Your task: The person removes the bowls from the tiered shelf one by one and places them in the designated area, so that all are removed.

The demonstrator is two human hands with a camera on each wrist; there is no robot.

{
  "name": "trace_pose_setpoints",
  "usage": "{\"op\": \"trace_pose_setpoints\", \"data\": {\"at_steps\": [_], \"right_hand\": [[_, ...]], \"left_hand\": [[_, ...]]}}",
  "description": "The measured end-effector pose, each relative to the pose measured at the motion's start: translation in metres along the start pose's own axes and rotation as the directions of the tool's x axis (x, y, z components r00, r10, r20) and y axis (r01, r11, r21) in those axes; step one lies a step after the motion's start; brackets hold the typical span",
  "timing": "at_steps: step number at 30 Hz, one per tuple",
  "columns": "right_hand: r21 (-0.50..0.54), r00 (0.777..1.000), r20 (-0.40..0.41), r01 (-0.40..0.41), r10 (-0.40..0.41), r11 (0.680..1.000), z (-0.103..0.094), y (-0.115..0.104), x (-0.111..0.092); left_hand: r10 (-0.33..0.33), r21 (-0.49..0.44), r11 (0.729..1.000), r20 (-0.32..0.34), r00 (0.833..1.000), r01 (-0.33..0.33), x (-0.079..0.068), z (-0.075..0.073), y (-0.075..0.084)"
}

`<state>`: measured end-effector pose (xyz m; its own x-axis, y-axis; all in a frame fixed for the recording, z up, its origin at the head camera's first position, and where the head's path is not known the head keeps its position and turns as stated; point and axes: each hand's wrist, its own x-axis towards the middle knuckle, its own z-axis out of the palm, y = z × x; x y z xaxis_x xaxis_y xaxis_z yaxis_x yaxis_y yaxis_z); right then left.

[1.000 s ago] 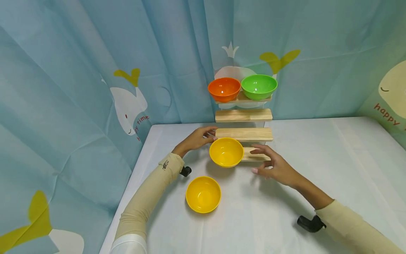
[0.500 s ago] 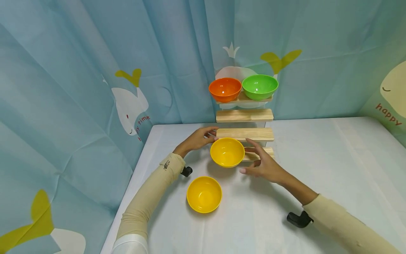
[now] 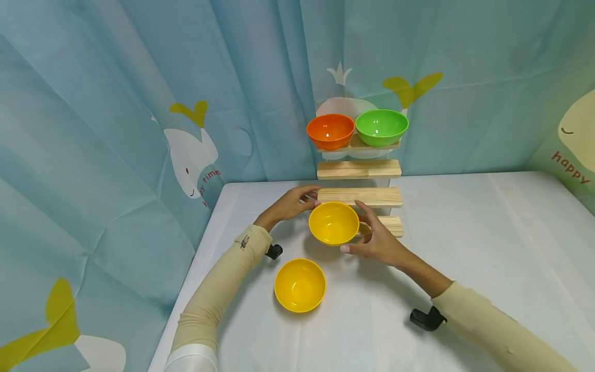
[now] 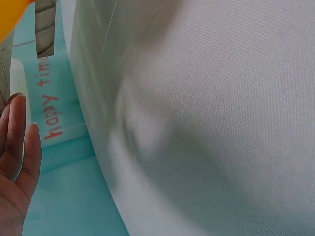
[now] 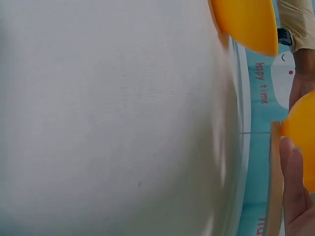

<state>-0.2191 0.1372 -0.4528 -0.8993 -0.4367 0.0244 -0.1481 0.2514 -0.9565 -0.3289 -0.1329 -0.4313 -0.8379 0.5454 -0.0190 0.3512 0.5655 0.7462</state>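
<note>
A yellow bowl (image 3: 333,223) sits upright at the lowest step of the wooden rack (image 3: 358,169), covering that step's left part. My left hand (image 3: 293,202) is at its upper left, fingers loosely bent beside the rack, thumb tip close to the rim. In the left wrist view this hand's fingers (image 4: 17,129) look extended. My right hand (image 3: 378,240) spreads thumb and fingers about the bowl's right side; whether they bear on it is unclear. The right wrist view has its fingers (image 5: 294,182) right beside the bowl (image 5: 301,132). A second yellow bowl (image 3: 300,285) stands nearer on the table.
An orange bowl (image 3: 330,132) and a green bowl (image 3: 381,127) stand side by side on the top step. Between them and the yellow bowl are further wooden steps. A blue curtain (image 3: 260,93) hangs behind the white table (image 3: 474,232).
My right hand has moved left, from apart from the rack's yellow bowl to close around its right side. My left hand and the bowls have stayed in place.
</note>
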Motion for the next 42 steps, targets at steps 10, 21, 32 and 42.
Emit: {"op": "trace_pose_setpoints", "data": {"at_steps": [10,21,32,42], "right_hand": [[0.021,0.998,-0.045,-0.033,0.034,0.999,0.011,0.000,0.007],[0.011,0.997,-0.081,-0.017,0.018,1.000,0.017,0.001,0.010],[-0.002,0.995,-0.102,0.003,-0.003,1.000,0.021,0.000,0.013],[0.010,0.992,-0.116,0.041,-0.039,0.999,0.021,-0.001,0.009]], "left_hand": [[-0.004,0.013,1.000,-0.003,1.000,0.004,-0.001,0.000,-0.001],[-0.006,0.002,1.000,0.002,1.000,0.006,-0.001,0.001,-0.001],[-0.015,-0.004,1.000,-0.004,1.000,0.015,0.000,0.000,0.000],[-0.008,-0.009,1.000,0.006,1.000,0.008,0.000,-0.001,-0.002]]}}
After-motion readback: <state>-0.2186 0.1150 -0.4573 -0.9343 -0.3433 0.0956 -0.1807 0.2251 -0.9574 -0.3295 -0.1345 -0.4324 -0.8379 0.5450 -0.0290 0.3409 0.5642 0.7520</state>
